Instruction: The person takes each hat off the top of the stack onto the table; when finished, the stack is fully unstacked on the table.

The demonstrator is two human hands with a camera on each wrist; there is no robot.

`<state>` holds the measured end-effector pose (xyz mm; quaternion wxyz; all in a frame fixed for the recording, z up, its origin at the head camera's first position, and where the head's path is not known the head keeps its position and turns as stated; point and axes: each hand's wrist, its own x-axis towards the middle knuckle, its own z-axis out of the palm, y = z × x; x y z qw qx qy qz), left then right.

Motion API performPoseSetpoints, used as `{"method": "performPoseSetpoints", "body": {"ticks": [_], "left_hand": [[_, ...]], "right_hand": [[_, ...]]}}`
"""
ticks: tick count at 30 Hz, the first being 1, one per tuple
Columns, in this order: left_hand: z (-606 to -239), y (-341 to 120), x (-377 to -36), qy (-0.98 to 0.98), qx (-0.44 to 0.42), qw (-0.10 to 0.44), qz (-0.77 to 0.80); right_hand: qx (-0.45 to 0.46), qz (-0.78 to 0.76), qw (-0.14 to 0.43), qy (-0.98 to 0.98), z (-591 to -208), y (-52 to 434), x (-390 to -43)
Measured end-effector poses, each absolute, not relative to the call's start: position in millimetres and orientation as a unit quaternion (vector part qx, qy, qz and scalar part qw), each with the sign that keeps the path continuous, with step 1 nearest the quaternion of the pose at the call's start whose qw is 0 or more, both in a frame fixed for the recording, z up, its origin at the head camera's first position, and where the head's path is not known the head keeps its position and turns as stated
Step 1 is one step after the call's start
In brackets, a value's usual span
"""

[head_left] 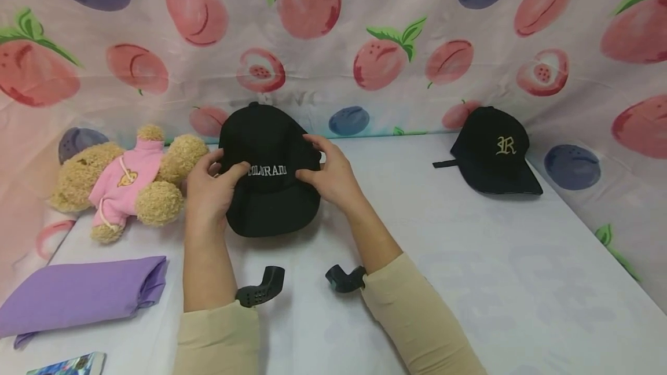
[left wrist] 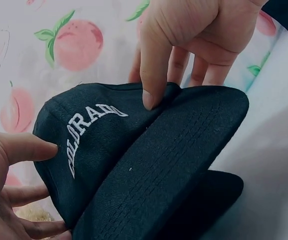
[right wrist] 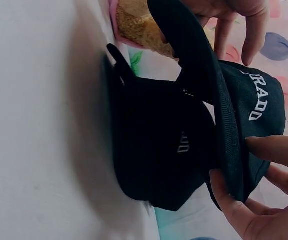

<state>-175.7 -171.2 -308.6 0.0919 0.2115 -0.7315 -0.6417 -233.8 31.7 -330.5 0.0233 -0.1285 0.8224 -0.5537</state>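
Your left hand and right hand pinch the light, soft-crowned Colorado cap where crown meets its stiff brim, the firmest hold.

Both forearms are reaching fwd from the bottom edge, cream sleeves pushed up approx. to mid-forearm, wrists bare. Left hand is gripping w/ thumb lying across the front and fingers curling underneath. Right hand is mirroring it from the opposite side, thumb pressing down on top, fingers wrapping behind. Hands are sitting level, palms facing inward toward each other.
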Motion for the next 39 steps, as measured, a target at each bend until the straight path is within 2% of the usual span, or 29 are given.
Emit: {"method": "performPoseSetpoints", "body": {"ticks": [15,39], "left_hand": [[-298,-157,-173,-0.754,0.166,0.081,-0.630],[-292,-140,-173,-0.759,0.135,0.091,-0.630]], "right_hand": [[-0.124,-0.572,0.020,0.810,-319,51,-233],[-0.117,-0.567,0.018,0.815,-304,74,-233]]}}
